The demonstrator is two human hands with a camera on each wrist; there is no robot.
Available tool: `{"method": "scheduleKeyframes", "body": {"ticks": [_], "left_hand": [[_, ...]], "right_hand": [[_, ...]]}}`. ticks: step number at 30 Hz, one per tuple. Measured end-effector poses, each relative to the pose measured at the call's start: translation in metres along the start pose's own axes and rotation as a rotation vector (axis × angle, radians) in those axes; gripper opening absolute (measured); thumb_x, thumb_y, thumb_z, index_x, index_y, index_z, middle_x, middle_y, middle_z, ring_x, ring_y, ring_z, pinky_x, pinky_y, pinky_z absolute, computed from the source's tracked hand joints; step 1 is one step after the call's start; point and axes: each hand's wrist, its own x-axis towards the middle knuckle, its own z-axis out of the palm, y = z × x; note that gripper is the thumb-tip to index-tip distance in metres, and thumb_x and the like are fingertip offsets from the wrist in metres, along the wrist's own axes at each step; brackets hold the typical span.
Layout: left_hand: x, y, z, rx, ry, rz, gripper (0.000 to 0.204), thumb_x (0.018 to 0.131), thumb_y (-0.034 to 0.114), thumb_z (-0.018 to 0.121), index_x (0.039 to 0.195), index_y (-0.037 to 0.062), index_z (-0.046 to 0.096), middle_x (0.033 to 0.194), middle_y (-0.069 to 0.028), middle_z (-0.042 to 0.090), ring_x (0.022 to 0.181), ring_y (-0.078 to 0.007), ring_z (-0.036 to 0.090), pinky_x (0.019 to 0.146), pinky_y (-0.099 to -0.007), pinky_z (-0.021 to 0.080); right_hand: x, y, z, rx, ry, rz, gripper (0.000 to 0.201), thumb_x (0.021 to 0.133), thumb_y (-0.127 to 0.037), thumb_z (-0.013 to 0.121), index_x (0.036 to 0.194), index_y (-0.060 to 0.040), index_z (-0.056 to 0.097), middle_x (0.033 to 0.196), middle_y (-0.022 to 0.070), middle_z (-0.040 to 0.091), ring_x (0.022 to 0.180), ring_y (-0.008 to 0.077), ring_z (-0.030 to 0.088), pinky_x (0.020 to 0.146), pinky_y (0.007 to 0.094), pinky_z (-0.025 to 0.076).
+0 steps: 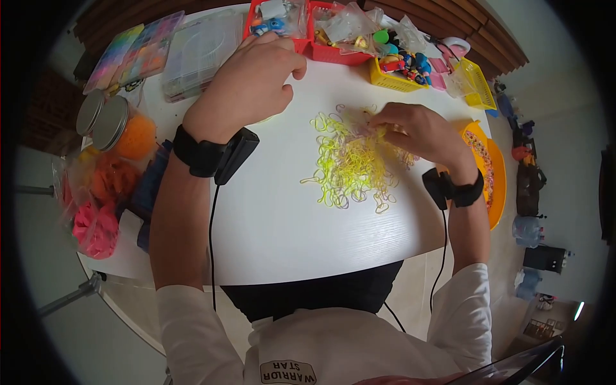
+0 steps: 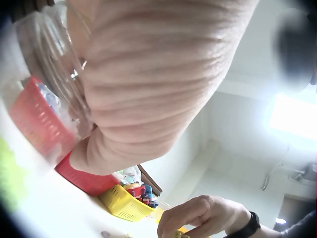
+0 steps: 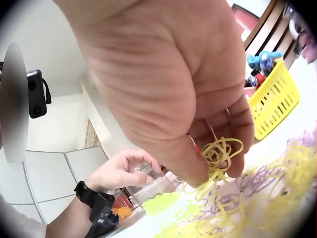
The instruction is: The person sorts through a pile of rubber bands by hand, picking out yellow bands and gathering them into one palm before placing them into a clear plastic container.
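Observation:
My left hand (image 1: 250,83) is at the far left-centre of the table, its fingertips hidden in the head view. In the left wrist view its thumb and fingers are around a clear plastic container (image 2: 52,54). Lime-green rubber bands (image 3: 161,204) lie below that hand. My right hand (image 1: 420,131) hovers over the right side of a loose pile of yellow and pale purple rubber bands (image 1: 353,160). Its curled thumb and fingers pinch a small tangle of yellow rubber bands (image 3: 219,156), with strands hanging toward the pile.
Red baskets (image 1: 337,54) and a yellow basket (image 1: 394,78) of small toys line the back. A clear case (image 1: 199,51) and lidded jars (image 1: 131,131) stand left, near bagged pink bands (image 1: 96,228). A yellow-orange tray (image 1: 497,186) is right.

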Motion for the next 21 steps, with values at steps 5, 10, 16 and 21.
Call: {"method": "scheduleKeyframes", "body": {"ticks": [5,10,16,21], "left_hand": [[0.002,0.002,-0.004,0.009,-0.036,0.002,0.021,0.074,0.002,0.06,0.094,0.0002,0.065,0.098,-0.0119,0.06,0.104,-0.0304,0.054,0.094,-0.0386,0.045],[0.002,0.009,-0.014,0.036,-0.032,0.032,0.022,0.076,0.005,0.062,0.098,0.0006,0.065,0.109,-0.0117,0.062,0.114,-0.0291,0.054,0.098,-0.0376,0.043],[-0.018,0.058,-0.043,-0.714,0.176,0.003,0.024,0.088,0.016,0.06,0.109,0.0038,0.064,0.121,-0.0108,0.062,0.114,-0.0259,0.057,0.1,-0.0381,0.042],[-0.061,0.088,-0.012,-1.82,0.048,-0.396,0.038,0.101,0.034,0.041,0.116,0.0017,0.054,0.109,-0.0099,0.059,0.107,-0.0252,0.057,0.093,-0.0384,0.044]], "right_hand": [[-0.026,0.017,0.008,-0.099,0.135,-0.041,0.03,0.079,-0.002,0.06,0.108,-0.0053,0.066,0.107,0.0098,0.066,0.1,0.0314,0.062,0.088,0.0375,0.05],[-0.017,-0.009,0.015,-0.019,0.133,-0.187,0.03,0.077,-0.003,0.063,0.107,-0.005,0.066,0.106,0.0105,0.065,0.099,0.0308,0.061,0.089,0.0388,0.049],[-0.008,-0.028,0.05,-0.106,0.101,-0.381,0.027,0.078,-0.01,0.067,0.104,-0.0027,0.067,0.098,0.0119,0.064,0.1,0.0303,0.06,0.091,0.0385,0.048],[-0.009,-0.019,0.044,-0.101,0.088,-0.338,0.026,0.079,-0.009,0.066,0.105,-0.0054,0.068,0.094,0.0122,0.063,0.097,0.0302,0.06,0.088,0.039,0.049]]}}
